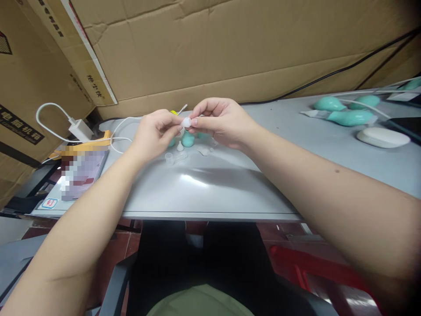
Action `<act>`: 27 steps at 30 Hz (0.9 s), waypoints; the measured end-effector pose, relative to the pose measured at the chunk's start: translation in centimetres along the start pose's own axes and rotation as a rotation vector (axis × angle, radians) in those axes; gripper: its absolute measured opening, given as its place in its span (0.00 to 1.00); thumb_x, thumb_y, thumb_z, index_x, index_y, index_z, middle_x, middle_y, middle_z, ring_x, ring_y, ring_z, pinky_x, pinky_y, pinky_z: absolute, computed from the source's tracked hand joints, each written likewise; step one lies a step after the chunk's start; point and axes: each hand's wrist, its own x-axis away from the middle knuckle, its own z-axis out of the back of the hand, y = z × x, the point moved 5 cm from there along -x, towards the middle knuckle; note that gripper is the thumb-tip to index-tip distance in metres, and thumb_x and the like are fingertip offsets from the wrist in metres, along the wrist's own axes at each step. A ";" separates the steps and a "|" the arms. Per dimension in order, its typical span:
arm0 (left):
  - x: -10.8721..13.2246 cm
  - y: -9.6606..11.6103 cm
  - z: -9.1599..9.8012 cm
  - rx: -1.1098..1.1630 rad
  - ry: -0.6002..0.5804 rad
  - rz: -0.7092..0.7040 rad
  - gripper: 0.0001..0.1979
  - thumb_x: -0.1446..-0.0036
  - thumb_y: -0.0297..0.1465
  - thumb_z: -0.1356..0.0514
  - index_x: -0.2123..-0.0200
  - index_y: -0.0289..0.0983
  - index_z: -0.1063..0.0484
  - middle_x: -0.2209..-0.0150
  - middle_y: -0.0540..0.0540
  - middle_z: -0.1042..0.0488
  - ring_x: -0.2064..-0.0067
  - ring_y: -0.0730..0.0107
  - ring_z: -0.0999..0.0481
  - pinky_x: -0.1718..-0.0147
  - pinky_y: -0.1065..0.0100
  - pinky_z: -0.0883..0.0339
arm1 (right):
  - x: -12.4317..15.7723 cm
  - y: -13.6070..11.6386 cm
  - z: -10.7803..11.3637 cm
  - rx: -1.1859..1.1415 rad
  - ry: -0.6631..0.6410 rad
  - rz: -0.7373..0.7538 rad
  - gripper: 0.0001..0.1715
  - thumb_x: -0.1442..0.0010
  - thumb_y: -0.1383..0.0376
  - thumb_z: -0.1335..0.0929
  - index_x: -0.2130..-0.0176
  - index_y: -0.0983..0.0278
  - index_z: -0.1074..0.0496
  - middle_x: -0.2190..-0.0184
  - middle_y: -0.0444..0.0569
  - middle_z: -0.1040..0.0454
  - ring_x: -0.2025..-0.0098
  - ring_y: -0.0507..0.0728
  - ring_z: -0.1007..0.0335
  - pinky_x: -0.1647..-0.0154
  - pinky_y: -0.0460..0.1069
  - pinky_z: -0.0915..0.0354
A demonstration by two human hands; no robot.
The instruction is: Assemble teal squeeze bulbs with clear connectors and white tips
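Observation:
Both my hands meet above the grey table [213,193], pinching one small white round part [187,122] between their fingertips. My left hand [154,131] closes on it from the left, my right hand [220,120] from the right. A thin white stick [182,108] pokes up behind the fingers. Just below the hands, a small teal bulb [188,140], a white cone-shaped tip [180,146] and a clear plastic tube [176,157] lie on the table. Something yellow shows behind my left hand, mostly hidden.
Several teal bulbs with thin tubes [350,116] and a white oval object [383,137] lie at the far right. A white charger with cable [80,129] and a blurred booklet [82,171] sit at the left. Cardboard boxes [210,48] wall the back.

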 end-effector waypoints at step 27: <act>0.5 0.6 0.5 -0.278 -0.027 -0.341 0.16 0.20 0.31 0.36 0.50 0.47 0.05 0.64 0.48 0.20 0.63 0.67 0.22 0.60 0.64 0.27 | 0.1 0.3 -0.5 -0.030 -0.115 -0.016 0.36 0.56 0.49 0.02 0.64 0.61 0.15 0.66 0.46 0.14 0.63 0.55 0.16 0.56 0.51 0.16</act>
